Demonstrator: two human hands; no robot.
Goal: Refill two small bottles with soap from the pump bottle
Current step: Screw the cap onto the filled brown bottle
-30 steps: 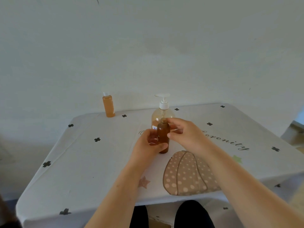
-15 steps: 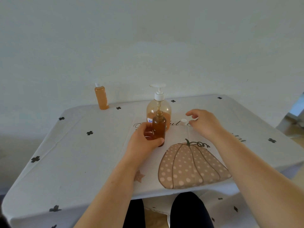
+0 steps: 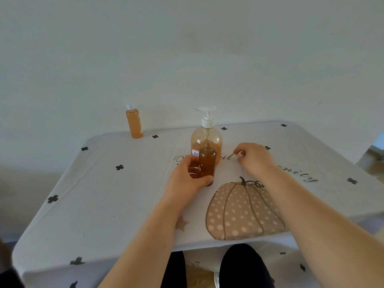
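Amber plastic small bottle point(image 3: 207, 162), uncapped and upright, stands at frame centre on the white tablecloth point(image 3: 104, 194). The left hand point(image 3: 187, 179) wraps its fingers around it. Just behind is the pump bottle point(image 3: 206, 138). The right hand point(image 3: 254, 157), right of centre, pinches a small white cap point(image 3: 239, 155) against the cloth. A second, capped small bottle point(image 3: 134, 122) stands upper left.

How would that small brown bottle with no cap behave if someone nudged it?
The small brown bottle is tall and narrow on a small base, so a nudge would probably tip it; the left hand steadies it. Its open neck would likely spill soap. It looks nearly full, so probably fairly heavy for its size.
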